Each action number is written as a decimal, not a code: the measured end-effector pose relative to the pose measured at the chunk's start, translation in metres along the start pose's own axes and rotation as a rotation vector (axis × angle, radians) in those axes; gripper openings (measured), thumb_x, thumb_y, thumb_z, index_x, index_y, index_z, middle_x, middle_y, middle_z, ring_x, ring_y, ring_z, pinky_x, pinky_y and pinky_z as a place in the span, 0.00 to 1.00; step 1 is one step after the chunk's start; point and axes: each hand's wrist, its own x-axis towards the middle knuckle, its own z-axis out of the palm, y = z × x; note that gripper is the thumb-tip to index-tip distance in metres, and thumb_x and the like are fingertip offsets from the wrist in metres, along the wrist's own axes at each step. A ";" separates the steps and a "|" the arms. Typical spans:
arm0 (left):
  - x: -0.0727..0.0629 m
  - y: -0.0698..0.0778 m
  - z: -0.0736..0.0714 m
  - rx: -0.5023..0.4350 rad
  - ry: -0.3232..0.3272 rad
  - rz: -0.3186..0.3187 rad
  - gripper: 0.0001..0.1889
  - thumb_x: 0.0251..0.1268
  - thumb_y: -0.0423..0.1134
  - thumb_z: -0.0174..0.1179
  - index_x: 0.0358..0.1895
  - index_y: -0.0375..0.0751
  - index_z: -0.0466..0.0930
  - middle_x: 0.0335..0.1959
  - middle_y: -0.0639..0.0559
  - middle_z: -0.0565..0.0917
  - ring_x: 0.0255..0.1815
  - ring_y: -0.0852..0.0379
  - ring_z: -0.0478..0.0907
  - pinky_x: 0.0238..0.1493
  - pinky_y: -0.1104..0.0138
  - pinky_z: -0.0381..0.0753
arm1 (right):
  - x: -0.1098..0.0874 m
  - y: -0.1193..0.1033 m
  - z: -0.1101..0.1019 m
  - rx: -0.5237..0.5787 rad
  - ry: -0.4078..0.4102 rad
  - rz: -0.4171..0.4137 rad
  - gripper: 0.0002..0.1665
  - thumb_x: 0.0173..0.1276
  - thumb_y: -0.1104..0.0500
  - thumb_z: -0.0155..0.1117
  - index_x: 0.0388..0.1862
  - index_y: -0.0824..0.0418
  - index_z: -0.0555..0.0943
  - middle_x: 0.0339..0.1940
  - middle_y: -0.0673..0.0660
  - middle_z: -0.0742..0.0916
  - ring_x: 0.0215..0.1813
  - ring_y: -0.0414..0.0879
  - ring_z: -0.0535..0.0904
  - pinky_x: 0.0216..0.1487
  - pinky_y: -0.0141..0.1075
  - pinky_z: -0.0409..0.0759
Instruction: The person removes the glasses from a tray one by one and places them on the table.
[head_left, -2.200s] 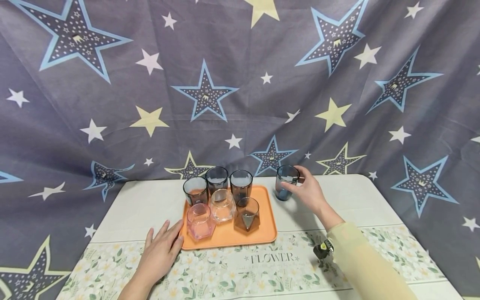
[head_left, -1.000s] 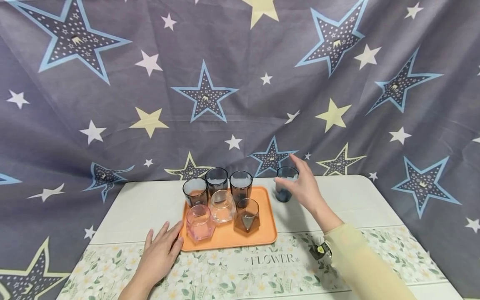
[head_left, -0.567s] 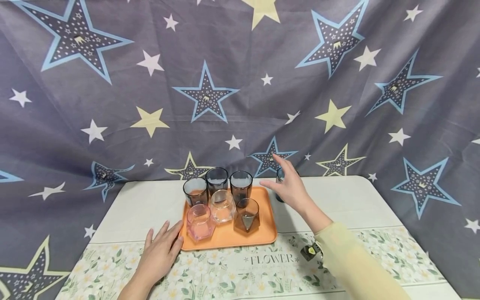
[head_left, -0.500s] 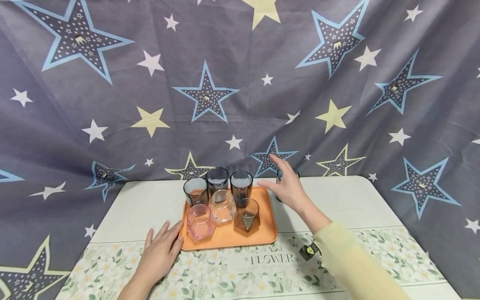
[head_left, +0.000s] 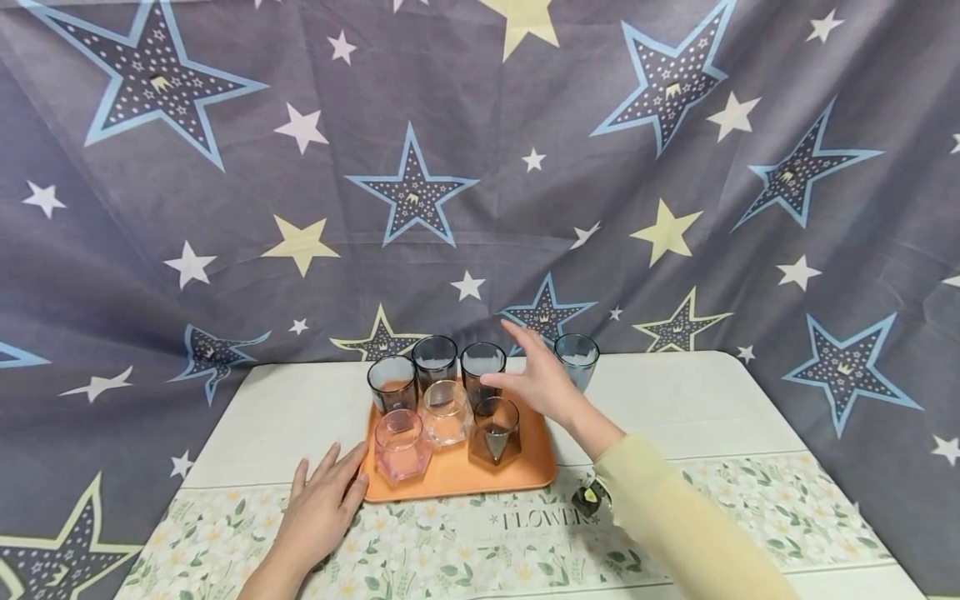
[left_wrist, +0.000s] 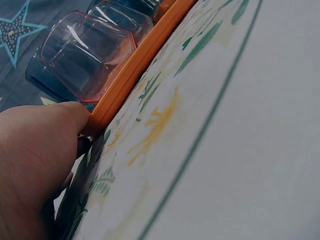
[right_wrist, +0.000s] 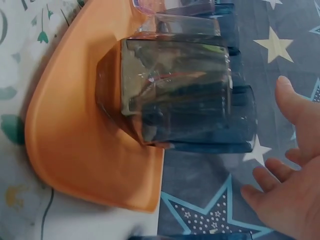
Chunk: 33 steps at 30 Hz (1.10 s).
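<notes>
My left hand lies with fingers extended at the left edge of an orange tray; in the left wrist view its thumb touches the tray's corner. Several glasses stand upright on the tray: a pink one, a clear one and a brown one in front, three blue-grey tumblers behind. My right hand, empty, thumb and fingers spread, hovers over the tray's right side beside the right-hand tumbler. Partly hidden behind this hand, another blue tumbler stands off the tray.
A white tablecloth with a floral band covers the table. Behind its far edge hangs a grey star-patterned curtain. The brown glass stands close below the right wrist.
My right hand has let go of the blue tumbler right of the tray and moved left, toward the tumblers on the tray. The left hand has stayed in place.
</notes>
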 end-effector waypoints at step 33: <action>0.000 0.000 -0.001 0.000 -0.029 -0.027 0.30 0.92 0.51 0.52 0.86 0.43 0.68 0.83 0.43 0.73 0.88 0.33 0.55 0.83 0.28 0.32 | 0.012 0.003 0.029 -0.118 -0.051 0.078 0.60 0.68 0.41 0.85 0.90 0.54 0.65 0.86 0.67 0.70 0.72 0.62 0.80 0.76 0.60 0.76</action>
